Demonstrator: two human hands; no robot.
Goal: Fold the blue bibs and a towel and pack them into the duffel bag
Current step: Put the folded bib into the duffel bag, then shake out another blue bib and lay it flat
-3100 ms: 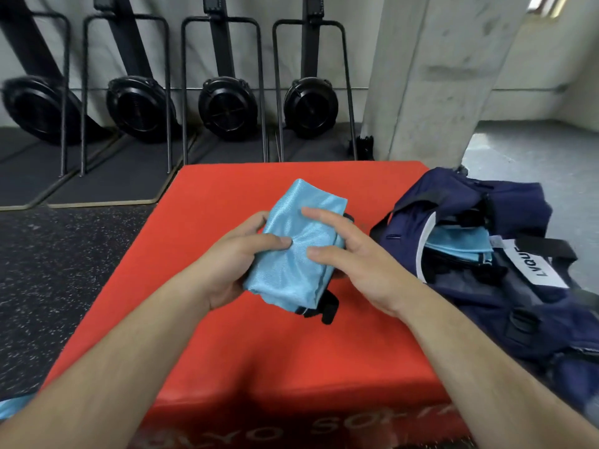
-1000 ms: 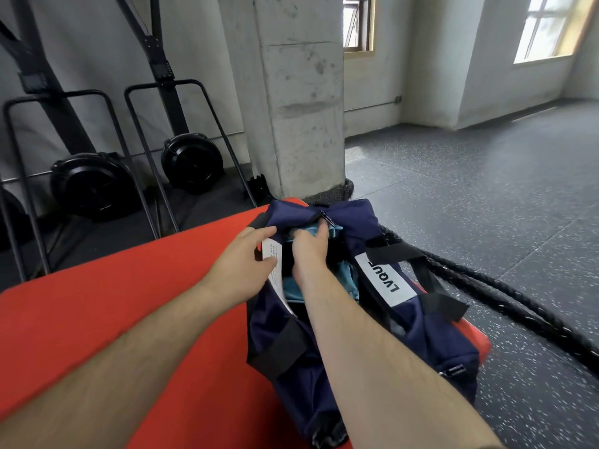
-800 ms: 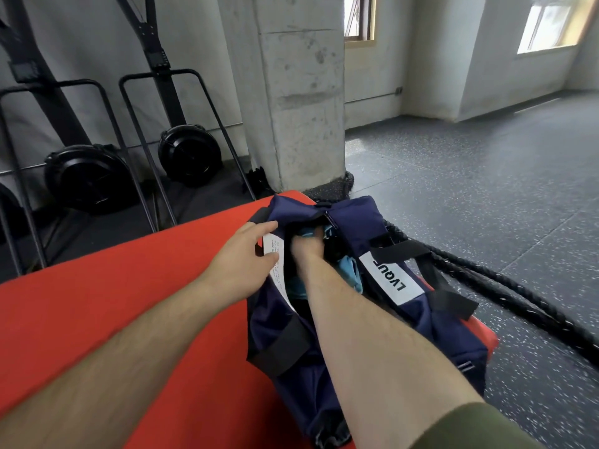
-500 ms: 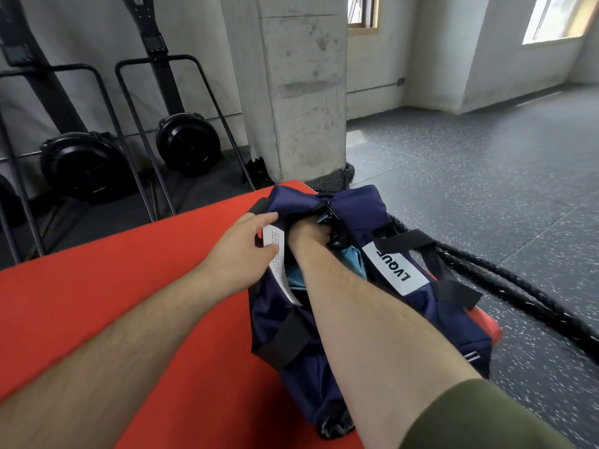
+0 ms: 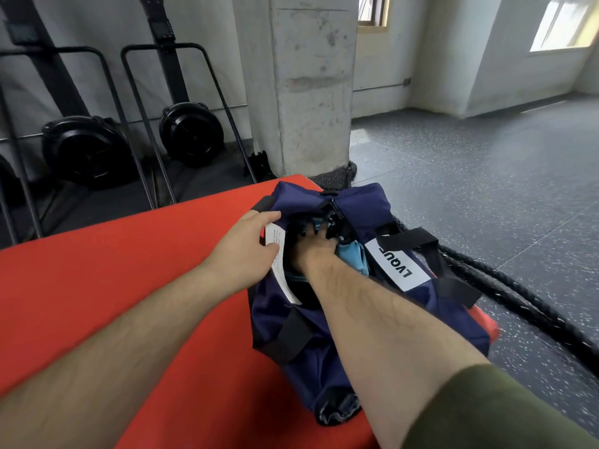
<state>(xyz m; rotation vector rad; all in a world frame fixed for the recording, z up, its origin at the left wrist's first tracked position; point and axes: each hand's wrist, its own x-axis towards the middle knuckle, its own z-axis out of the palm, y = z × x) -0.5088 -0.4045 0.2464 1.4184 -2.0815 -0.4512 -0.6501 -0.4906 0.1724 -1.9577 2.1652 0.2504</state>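
The navy duffel bag (image 5: 366,202) lies open on the right end of the red pad (image 5: 113,270). My left hand (image 5: 246,251) grips the near-left edge of the opening, thumb on the white inner label (image 5: 280,270), holding it apart. My right hand (image 5: 316,247) is pushed down inside the opening, fingers stretched forward into the dark interior, pressing on the contents. A folded light blue bib (image 5: 355,259) shows just right of that wrist, inside the bag. The fingertips are partly hidden by straps and buckles. No towel is visible.
A concrete pillar (image 5: 311,92) stands just behind the pad. Thick black battle ropes (image 5: 518,296) run along the speckled floor to the right of the bag. Upright rowing machines (image 5: 191,134) lean on the wall at back left.
Earlier both hands held the folded blue bib over the pad. Since then it went into the bag, and over the last second my right hand pushed deeper while my left kept the opening apart.
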